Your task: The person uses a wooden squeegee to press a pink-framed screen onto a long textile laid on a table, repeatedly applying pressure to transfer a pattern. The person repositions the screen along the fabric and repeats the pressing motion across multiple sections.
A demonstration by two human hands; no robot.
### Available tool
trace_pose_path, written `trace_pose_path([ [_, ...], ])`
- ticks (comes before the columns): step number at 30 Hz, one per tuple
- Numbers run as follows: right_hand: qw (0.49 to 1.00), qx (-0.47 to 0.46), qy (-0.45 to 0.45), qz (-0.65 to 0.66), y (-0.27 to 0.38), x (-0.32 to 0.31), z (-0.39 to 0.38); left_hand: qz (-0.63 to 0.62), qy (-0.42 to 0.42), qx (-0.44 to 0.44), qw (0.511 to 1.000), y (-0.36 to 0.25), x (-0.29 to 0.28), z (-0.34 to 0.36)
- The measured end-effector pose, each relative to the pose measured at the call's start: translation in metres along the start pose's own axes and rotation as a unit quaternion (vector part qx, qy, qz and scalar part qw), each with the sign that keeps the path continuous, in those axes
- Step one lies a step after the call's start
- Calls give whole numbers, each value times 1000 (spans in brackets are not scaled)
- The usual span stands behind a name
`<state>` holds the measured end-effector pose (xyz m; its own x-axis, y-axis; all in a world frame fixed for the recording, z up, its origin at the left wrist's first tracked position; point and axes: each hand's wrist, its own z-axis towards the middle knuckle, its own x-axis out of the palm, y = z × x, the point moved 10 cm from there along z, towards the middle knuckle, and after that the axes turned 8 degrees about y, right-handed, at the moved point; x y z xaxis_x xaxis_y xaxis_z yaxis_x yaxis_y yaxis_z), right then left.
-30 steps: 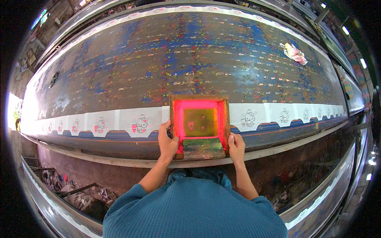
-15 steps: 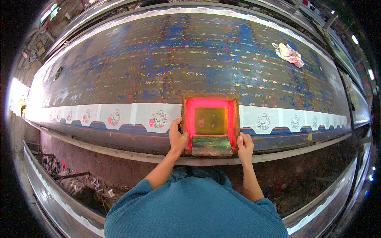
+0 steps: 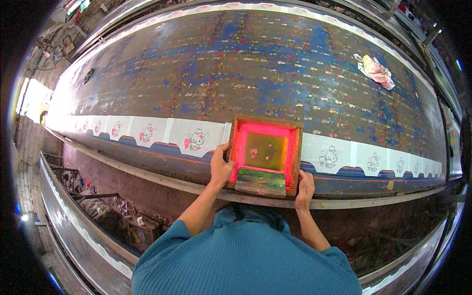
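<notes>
Pink-lit wooden screen frame (image 3: 264, 155) shifted along the white strip (image 3: 196, 135), both hands gripping.

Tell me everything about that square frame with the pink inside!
The wooden frame is a square printing screen with worn brown edges. Inside glows bright pink around a greenish-yellow mesh with small pink spots. A paint-smeared squeegee rests along its near edge. It lies flat on the white cloth strip on the long table. The left hand grips its left side, the right hand its near right corner.
</notes>
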<state>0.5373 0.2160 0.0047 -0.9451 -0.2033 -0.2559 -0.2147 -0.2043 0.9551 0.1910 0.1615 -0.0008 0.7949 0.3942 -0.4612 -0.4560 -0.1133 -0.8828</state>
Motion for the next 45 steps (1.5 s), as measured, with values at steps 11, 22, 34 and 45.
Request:
trace_pose_path([
  [11,993,-45,-88,-68,34,-7,-2,0,24,-13,1000,-4,1,3],
  [22,868,-227,263,-356,133,107,-8,-25,22,-12,999,1,2,3],
  [34,840,-231,214,-441,123,107,-1,-18,3,33,999,-9,-1,2],
  [45,822,-276,151,-476,111,120,117,-35,20,7,999,-6,3,2],
])
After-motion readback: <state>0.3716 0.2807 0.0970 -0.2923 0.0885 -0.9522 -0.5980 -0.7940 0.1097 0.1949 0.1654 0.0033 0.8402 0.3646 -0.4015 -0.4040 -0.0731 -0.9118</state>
